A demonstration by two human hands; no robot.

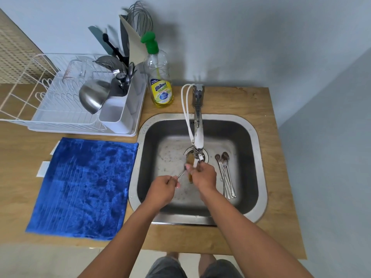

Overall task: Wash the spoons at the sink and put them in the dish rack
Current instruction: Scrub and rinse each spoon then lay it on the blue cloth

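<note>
Left hand [163, 186] pinching 1 spoon [181, 173] by its handle, right hand [203, 174] fingers closed on its bowl, under the faucet [198, 121] over the sink [259, 149].

I see a blue cloth [84, 187] lying flat on the wooden worktop [271, 157]. A dish soap bottle [159, 77] with a green pump stands upright at the wall. I also see a steel bowl [94, 96] tilted on edge, and a whisk [139, 16] standing upright.

Four spoons [225, 173], two hands [163, 186].
</note>
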